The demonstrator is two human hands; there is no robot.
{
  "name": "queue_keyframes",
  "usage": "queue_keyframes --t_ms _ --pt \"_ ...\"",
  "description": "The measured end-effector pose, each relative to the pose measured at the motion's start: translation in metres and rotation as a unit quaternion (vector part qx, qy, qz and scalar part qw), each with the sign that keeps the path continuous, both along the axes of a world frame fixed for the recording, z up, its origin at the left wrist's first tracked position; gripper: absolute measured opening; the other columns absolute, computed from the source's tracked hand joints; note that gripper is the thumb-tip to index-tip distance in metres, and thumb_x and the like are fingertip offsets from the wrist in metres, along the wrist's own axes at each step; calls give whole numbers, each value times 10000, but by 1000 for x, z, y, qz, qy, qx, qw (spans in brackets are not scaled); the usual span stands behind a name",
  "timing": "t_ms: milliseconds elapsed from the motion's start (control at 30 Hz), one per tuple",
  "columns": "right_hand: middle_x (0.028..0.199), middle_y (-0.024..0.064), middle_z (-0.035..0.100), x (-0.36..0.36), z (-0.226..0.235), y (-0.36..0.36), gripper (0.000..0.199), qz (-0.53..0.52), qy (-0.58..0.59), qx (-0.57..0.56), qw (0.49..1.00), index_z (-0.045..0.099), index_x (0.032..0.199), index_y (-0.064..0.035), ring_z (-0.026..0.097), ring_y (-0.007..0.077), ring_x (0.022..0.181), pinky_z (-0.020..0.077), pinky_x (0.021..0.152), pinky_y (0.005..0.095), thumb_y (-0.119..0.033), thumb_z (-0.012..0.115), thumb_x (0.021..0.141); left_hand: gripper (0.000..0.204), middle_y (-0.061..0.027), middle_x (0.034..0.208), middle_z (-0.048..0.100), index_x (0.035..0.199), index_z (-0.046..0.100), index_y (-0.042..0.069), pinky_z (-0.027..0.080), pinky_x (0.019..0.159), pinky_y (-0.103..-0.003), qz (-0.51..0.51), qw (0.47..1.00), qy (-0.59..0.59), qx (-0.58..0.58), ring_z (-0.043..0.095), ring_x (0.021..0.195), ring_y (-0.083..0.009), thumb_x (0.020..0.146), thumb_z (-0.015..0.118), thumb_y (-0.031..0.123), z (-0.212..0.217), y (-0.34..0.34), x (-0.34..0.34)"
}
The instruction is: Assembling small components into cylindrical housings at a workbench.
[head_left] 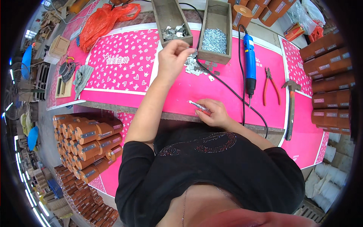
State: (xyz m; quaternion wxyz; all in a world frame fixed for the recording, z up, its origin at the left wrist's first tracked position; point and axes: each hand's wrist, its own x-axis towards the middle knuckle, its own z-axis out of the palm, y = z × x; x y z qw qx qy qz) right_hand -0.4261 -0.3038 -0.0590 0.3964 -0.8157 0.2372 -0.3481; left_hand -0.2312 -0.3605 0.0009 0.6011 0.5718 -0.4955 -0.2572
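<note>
Grasping a slim silver-and-red object [200,108], the right hand [214,113] has its fingers folded about one end, while the pale tip sticks out toward the left. Seen from the head camera, this object is over the near edge of the worktop [276,113], which has a bright pink covering, close before the person's black-clad torso. The left hand [172,58] is reached farther forward, its fingers bent and thumb pointing right; whether anything is pinched there I cannot tell.

Just beyond the left hand is a long grey wooden box [166,11] holding flat silver metal pieces [174,32]. To its right, a second grey wooden box [213,56] contains many small shiny screws [214,39]. Loose silver plates [193,69] lie scattered between the left hand and the second box's near end, and a thin black cable [227,89] runs past them toward the lower right. Farther right come a blue cylindrical electric screwdriver [250,56], pliers with orange-red handles [266,92] and a claw hammer [290,109] with its head away from the person. Brown cylindrical pieces with metal plates are stacked at the far right [329,81] and lower left [89,145].
</note>
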Motion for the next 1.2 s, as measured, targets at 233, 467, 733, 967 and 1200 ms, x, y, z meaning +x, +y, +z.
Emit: queue_keyframes --t_ms 233,467,733,967,1200 --pt "704 113 583 0 0 1 226 3 4 7 1000 581 902 -22 583 244 583 462 526 327 -115 640 704 250 -84 777 644 945 573 24 470 639 -255 -59 982 -179 -15 600 694 -129 744 661 142 15 -76 -30" --pt "715 113 588 -3 1 2 226 9 9 7 1000 584 907 -23 588 246 596 463 536 337 -121 633 710 281 -148 1014 583 1038 545 70 422 819 -382 80 964 -233 -101 535 954 -331 760 570 105 -1 -68 2" --pt "704 103 579 0 3 0 232 17 11 12 1000 583 920 -26 583 222 592 454 528 326 -144 638 728 292 -136 871 579 1045 545 39 456 661 -336 174 962 -212 -3 572 758 -261 755 579 55 -38 81 64" --pt "663 -29 490 32 32 -6 194 47 18 363 931 543 951 -24 408 32 562 324 493 190 -199 518 872 190 -107 770 574 914 570 50 445 656 -382 202 904 -364 103 558 713 -285 742 587 128 -67 118 67" --pt "721 9 469 96 48 -26 349 50 72 436 896 439 1148 -32 419 75 510 317 434 227 -143 526 828 114 -100 729 566 756 540 56 437 631 -385 216 893 -372 133 555 700 -283 747 590 159 -69 122 65"
